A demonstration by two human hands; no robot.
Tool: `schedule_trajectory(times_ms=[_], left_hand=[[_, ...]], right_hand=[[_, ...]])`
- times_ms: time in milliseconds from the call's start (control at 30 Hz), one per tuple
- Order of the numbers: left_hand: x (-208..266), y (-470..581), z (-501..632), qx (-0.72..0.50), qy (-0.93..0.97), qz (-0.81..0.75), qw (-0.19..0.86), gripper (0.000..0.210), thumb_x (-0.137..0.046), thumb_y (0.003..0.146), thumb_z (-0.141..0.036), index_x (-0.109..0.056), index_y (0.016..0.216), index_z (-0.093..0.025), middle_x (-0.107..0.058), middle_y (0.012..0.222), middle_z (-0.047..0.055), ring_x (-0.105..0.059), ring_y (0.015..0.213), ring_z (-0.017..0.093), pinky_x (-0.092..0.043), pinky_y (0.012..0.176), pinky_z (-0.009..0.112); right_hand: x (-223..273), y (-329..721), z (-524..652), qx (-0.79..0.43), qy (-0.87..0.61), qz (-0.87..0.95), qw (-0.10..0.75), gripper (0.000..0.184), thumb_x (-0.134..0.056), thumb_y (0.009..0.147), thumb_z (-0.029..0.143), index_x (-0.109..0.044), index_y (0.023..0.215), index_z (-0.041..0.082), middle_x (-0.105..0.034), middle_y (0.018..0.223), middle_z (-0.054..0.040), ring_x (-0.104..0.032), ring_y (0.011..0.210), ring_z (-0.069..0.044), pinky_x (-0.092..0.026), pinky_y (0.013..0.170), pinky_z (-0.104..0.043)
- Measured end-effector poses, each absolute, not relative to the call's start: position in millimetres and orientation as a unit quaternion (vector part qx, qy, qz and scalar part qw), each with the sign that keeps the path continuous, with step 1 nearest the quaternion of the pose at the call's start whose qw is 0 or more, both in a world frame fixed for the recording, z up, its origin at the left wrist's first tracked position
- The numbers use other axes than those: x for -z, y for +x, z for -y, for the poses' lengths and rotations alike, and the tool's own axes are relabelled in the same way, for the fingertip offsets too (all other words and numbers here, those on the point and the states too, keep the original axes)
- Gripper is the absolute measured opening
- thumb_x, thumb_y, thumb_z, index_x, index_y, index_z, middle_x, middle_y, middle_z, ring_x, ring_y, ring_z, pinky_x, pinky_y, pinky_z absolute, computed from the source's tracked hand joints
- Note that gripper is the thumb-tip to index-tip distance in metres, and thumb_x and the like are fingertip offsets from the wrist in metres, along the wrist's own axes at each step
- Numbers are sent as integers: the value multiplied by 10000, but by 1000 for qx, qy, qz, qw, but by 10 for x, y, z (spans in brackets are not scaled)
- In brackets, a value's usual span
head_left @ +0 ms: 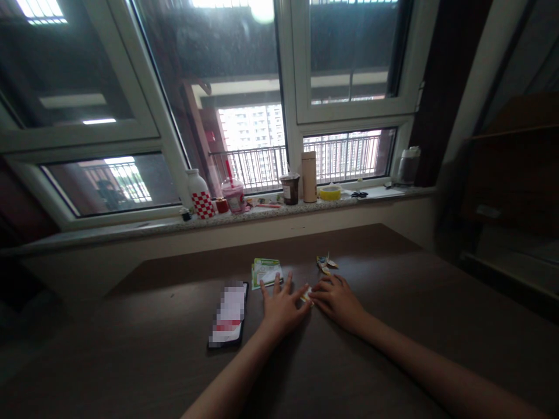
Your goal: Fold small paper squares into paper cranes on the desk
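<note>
A small piece of folded paper (305, 295), white and yellow, lies on the brown table between my hands. My left hand (282, 308) is spread out over the tabletop, its index finger and thumb touching the paper's left and near side. From the other side, my right hand (338, 299) has its fingers drawn together on the paper's right edge, covering part of it. Just beyond my left fingertips is a small stack of green and white printed paper sheets (267, 271). A folded paper figure (326, 263) with colourful print sits past my right hand.
A phone (228, 314) with a lit, blurred screen lies left of my left hand. Along the windowsill (262, 214) stand a checkered bottle (202, 198), a pink drink cup (233, 195), a dark drink cup (290, 189), a beige flask (309, 177) and yellow tape (330, 193).
</note>
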State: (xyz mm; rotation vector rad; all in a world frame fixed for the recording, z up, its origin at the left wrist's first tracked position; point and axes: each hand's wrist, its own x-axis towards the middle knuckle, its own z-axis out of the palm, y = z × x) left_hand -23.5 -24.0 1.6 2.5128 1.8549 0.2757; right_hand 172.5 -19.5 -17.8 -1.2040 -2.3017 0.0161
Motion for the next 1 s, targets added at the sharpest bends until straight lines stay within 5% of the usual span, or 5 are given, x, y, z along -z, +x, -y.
schedule_trajectory(times_ms=[600, 1000], left_hand=[[-9, -283, 263, -106, 815, -568, -44, 485, -242, 959, -664, -490, 1361, -556, -371, 1588, -37, -205, 1493, 391, 87, 1089, 776], [-6, -283, 335, -158, 813, -548, -116, 389, -393, 963, -586, -610, 1273, -500, -459, 1535, 0, -337, 1436, 387, 34, 1100, 783]], right_hand=[[123, 1702, 254, 2, -472, 846, 246, 241, -572, 944, 308, -724, 1121, 367, -730, 1130, -26, -549, 1191, -274, -259, 1119, -598], [133, 1677, 229, 21, -487, 841, 235, 221, -569, 947, 344, -730, 1089, 399, -742, 1103, 9, -548, 1202, -261, -204, 1152, -609]])
